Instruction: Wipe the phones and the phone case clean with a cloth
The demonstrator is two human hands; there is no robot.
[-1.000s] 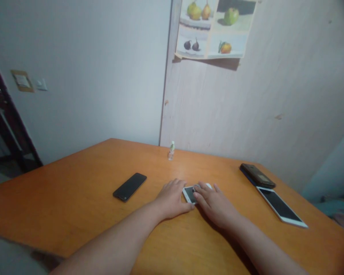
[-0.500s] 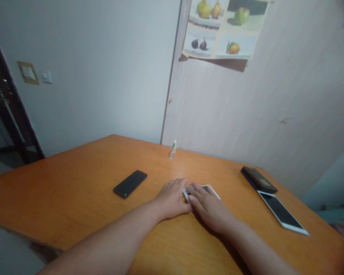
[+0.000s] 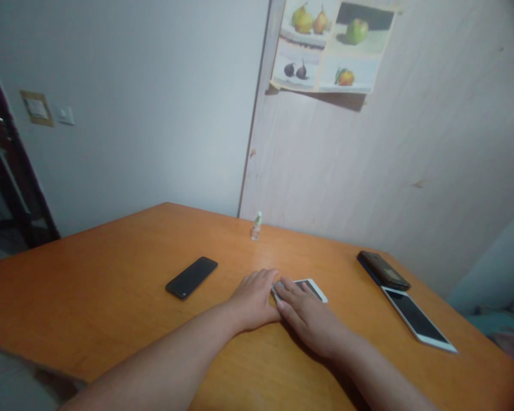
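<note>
A white-framed phone (image 3: 318, 290) with a dark screen lies flat on the orange-brown table, partly covered by both hands. My left hand (image 3: 253, 301) curves round its left end, fingers along the far side and thumb along the near side. Across the phone's screen lies my right hand (image 3: 312, 321), palm down with its fingers stretched out toward the left hand. Something small and pale shows under the right fingertips; its kind is hidden. The two hands meet or nearly meet at the right thumb.
A black phone (image 3: 192, 277) lies left of the hands. Beyond them a small clear bottle (image 3: 256, 226) stands upright near the wall. On the right are a brown wallet (image 3: 385, 270) and a white tablet-like device (image 3: 420, 319). Fruit pictures (image 3: 334, 48) hang on the wall.
The view has shifted slightly. My right fingers have moved a little over the white phone, and more of its screen now shows beside them. My left hand keeps its place.
</note>
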